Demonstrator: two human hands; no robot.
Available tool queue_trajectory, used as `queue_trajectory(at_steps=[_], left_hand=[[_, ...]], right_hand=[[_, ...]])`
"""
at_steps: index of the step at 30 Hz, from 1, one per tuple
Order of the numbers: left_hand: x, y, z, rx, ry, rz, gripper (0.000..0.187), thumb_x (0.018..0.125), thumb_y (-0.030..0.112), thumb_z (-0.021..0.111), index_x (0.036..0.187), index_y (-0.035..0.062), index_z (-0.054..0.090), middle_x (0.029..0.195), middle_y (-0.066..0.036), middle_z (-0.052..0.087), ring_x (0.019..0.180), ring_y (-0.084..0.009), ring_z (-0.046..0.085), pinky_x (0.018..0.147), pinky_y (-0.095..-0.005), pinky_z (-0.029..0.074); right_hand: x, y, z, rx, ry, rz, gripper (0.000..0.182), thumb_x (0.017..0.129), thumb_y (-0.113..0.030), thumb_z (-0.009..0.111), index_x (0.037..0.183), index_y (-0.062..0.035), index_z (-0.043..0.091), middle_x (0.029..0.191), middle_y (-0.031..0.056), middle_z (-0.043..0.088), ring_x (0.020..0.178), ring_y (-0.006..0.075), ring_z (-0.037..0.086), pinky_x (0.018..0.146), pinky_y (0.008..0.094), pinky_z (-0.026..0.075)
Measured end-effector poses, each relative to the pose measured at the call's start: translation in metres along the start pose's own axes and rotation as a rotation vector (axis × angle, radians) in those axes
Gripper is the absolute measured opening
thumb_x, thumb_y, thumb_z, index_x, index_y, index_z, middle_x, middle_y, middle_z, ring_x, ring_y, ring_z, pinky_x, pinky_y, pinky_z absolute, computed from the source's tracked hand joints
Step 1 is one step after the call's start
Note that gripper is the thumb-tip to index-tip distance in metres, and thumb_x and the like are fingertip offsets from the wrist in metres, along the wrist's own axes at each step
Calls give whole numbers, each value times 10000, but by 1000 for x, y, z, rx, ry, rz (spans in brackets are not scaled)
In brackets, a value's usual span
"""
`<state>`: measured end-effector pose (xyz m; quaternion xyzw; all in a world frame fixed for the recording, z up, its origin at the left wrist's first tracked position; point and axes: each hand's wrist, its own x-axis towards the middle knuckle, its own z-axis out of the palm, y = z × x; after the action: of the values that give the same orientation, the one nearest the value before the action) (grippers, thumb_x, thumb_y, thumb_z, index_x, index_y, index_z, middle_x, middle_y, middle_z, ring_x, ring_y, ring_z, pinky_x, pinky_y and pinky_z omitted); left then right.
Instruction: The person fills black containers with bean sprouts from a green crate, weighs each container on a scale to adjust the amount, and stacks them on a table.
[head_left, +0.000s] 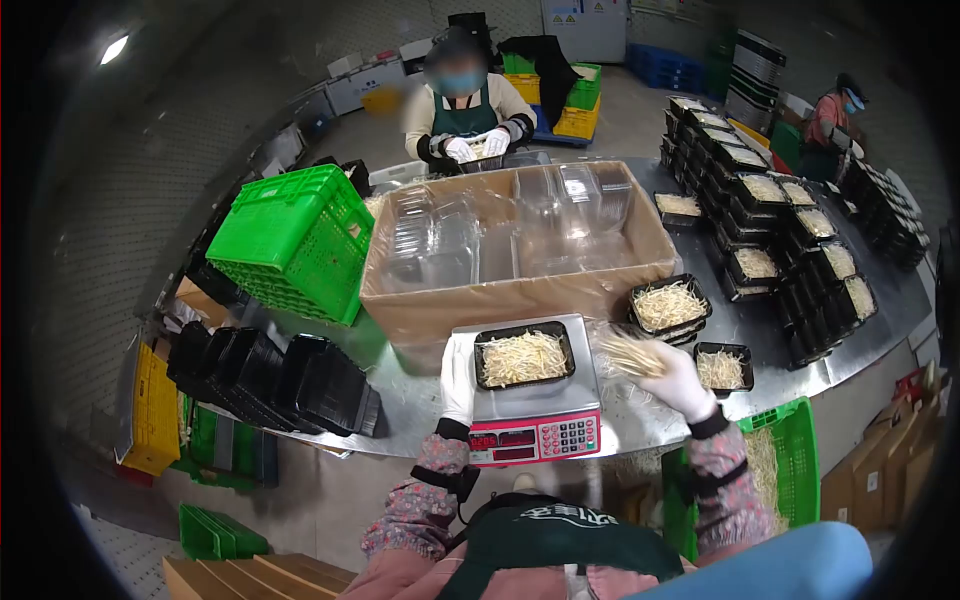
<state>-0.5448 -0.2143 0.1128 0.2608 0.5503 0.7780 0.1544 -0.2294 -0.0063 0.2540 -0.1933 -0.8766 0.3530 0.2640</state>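
Note:
A black tray of bean sprouts rests on the plate of a digital scale with a red-rimmed panel and lit red digits. Along the tray's left edge lies my left hand in a white glove, fingers stretched out and holding nothing. To the right of the scale, my gloved right hand is closed around a bunch of bean sprouts, blurred at its tips. Just beyond that hand stands a stack of filled trays, and another filled tray sits to its right.
A cardboard box of clear plastic lids stands behind the scale. Left are a green crate and stacked black trays. Filled trays are piled at right. A green basket holds sprouts below. A co-worker works opposite.

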Motion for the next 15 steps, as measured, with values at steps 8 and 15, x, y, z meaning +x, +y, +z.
queue_trajectory(at_steps=[8, 15], left_hand=[[12, 15, 21, 220, -184, 12, 543, 1041, 259, 367, 1496, -14, 250, 1532, -174, 320, 1426, -277, 296, 1178, -369, 203], [11, 15, 37, 1355, -425, 461, 577, 928, 297, 520, 1404, -12, 417, 1433, -174, 451, 1320, -357, 402, 1129, -492, 260]], right_hand=[[126, -24, 176, -563, -372, -422, 524, 687, -293, 757, 1139, -72, 610, 941, 117, 627, 926, 307, 607, 786, 426, 488], [121, 4, 194, -561, -374, -382, 598, 764, -418, 710, 1194, -28, 564, 1038, 157, 598, 997, 329, 575, 840, 439, 468]])
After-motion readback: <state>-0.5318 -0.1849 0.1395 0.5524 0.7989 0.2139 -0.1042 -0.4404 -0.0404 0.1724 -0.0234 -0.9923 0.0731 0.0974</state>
